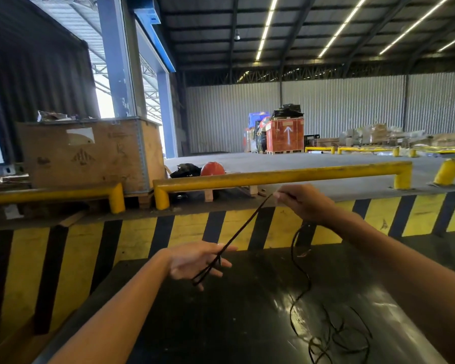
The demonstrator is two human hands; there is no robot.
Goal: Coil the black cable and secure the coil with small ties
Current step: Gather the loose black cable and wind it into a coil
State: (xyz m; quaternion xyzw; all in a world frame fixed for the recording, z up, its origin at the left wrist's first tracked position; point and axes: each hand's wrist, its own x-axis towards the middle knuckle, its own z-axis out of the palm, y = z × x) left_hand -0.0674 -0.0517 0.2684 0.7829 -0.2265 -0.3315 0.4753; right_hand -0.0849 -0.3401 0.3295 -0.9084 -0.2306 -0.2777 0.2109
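Note:
A thin black cable (243,224) runs taut between my two hands above a glossy black table (221,324). My left hand (195,261) is low at centre, palm up and fingers spread, with a narrow loop of the cable wrapped around it. Higher and to the right, my right hand (304,204) pinches the cable between fingertips. From that hand the slack drops down and ends in a loose tangle (336,337) on the table at lower right. No ties are visible.
Beyond the table rises a yellow-and-black striped dock wall (286,227) topped by yellow guard rails (273,176). A plywood crate (90,151) stands at left, an orange helmet (212,168) behind the rail, and stacked orange crates (284,136) far back.

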